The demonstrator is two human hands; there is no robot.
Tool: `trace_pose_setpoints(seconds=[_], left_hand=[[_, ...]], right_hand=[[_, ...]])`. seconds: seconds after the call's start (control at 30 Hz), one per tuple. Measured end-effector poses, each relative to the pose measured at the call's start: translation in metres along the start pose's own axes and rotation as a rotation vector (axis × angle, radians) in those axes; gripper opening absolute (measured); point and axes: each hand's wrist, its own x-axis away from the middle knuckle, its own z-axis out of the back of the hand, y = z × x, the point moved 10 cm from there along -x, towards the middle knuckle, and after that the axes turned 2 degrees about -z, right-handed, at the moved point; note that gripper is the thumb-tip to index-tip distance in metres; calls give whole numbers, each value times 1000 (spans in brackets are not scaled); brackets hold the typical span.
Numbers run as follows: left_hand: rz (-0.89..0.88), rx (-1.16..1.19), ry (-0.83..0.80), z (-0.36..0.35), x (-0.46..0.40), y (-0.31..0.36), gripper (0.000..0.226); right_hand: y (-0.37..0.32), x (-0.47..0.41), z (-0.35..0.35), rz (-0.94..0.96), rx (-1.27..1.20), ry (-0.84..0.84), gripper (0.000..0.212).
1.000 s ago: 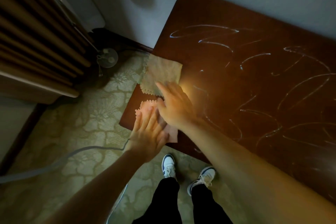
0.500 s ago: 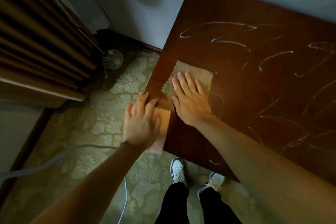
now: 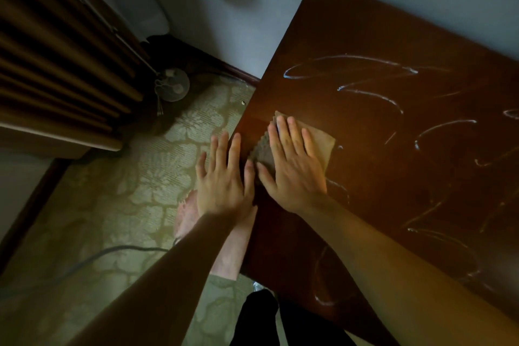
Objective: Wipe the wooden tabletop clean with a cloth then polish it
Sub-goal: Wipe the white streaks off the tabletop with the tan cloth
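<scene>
Two bare hands work the near-left corner of a dark wooden worktop [image 3: 407,177]. We see the right hand [image 3: 292,171] lying flat, palm down, fingers straight and slightly spread, pressing a tan cloth [image 3: 323,143] onto the wood; its grip is not curled round anything. That cloth sits just inside the worktop's left edge, w/ a zigzag-cut border showing beside the thumb and one corner poking out past the fingertips.

The left hand [image 3: 222,180] is flat too, fingers straight, hovering or resting at the worktop's left edge, partly over the floor; we can't tell if it touches the wood. Its grip holds nothing that we can see. A pink cloth [image 3: 238,244] shows under the left wrist and forearm, hanging off the worktop edge; whether the palm presses it is hidden.

White looping streaks [image 3: 373,93] cross the wood to the right of the tan cloth and near the front edge.

Below, a patterned green carpet [image 3: 134,191], a grey cable [image 3: 92,258] lying on it, brown curtains [image 3: 56,64] at left, a small round fan [image 3: 172,84] by the wall, and black trousers [image 3: 261,317] at bottom.
</scene>
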Motion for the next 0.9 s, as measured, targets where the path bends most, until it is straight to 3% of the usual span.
trace_pose_setpoints(seconds=[0.4,0.53,0.7,0.8,0.9], left_hand=[[60,35,-52,1,2,-2,60],[68,-57,-69,11,-5,9,59],[135,-65,-17,21,-49,28,45],[159,-21,-4,13,-83,42,52],[194,18,29,4,-100,47,55]], right_hand=[[58,-145,19,50,19,-34,81],[48,-122,26,4,-11,-71,80],[9,-37,12,209,-27,-104,82],[31,-54,15,296,4,-102,81],[71,-86,18,224,53,-57,81]])
